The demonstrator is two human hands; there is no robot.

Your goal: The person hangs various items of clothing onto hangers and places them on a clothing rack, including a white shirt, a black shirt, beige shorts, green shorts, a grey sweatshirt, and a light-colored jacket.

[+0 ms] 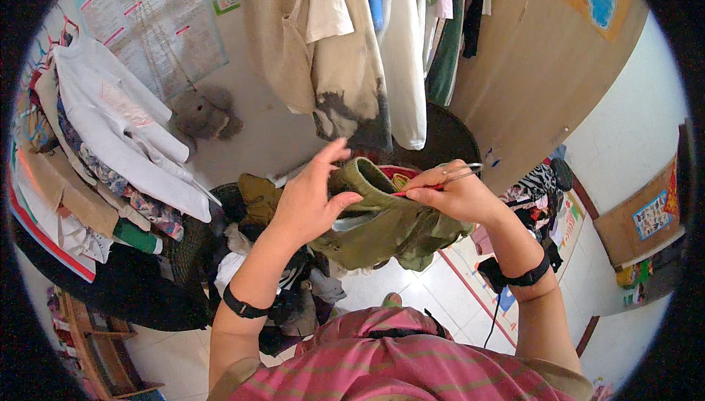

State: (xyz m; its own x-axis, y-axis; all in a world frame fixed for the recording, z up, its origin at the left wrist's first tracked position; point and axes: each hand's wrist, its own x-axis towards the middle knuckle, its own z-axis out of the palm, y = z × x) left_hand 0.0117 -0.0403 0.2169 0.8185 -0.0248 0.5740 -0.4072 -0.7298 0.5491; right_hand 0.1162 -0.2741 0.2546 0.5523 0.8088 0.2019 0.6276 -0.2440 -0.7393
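Observation:
An olive-green garment (385, 236) hangs in front of me, its round ribbed opening (361, 172) facing up. My right hand (449, 194) pinches the rim of that opening together with a thin red clothes hanger (397, 194), whose metal hook sticks out past the fingers. Left of the opening, my left hand (311, 200) has its thumb and fingers spread, close to the cloth and holding nothing that I can see. Something yellow-green (400, 180) shows beside the right fingertips; what it is, I cannot tell.
Above hang several shirts and coats (352, 43). More clothes (115, 98) hang at the left. Piled clothes (297, 296) lie low in front, with others (540, 191) at the right. A wooden door or panel (512, 65) stands upper right, a wooden shelf (99, 340) lower left.

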